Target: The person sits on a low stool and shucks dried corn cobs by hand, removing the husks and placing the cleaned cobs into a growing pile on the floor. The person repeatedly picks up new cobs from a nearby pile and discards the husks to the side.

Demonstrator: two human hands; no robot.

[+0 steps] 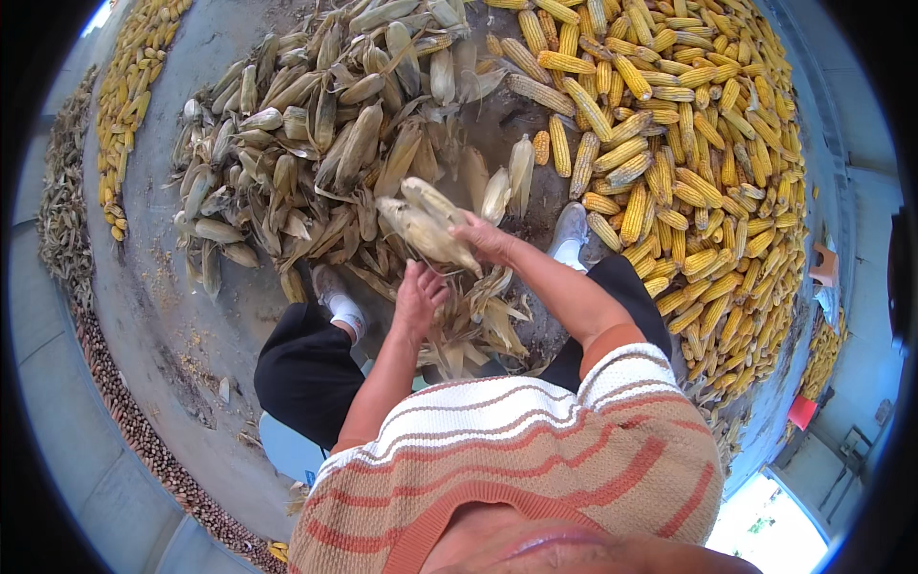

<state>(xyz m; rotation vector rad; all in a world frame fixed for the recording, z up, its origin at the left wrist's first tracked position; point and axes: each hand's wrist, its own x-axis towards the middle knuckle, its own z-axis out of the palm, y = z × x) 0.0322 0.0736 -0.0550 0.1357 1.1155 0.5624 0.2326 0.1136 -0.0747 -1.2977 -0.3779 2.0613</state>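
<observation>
My right hand (484,238) grips pale, husk-covered corn (428,228) above the floor between my feet. Its shape is forked, and whether it is one ear or two I cannot tell. Just below it is my left hand (422,293), fingers spread and slightly curled, with nothing visible in it. A thin strand of husk crosses near its fingertips. In front of me spreads a pile of unhusked corn ears (323,136). Loose, torn husks (495,323) lie beneath my hands and close to my lap.
A large heap of husked yellow ears (688,186) rises at the right, beside my right shoe (571,228). My left shoe (330,287) borders the unhusked pile. Along the left wall are more yellow ears (133,107), dry husks (64,194) and a long row of cobs (136,416).
</observation>
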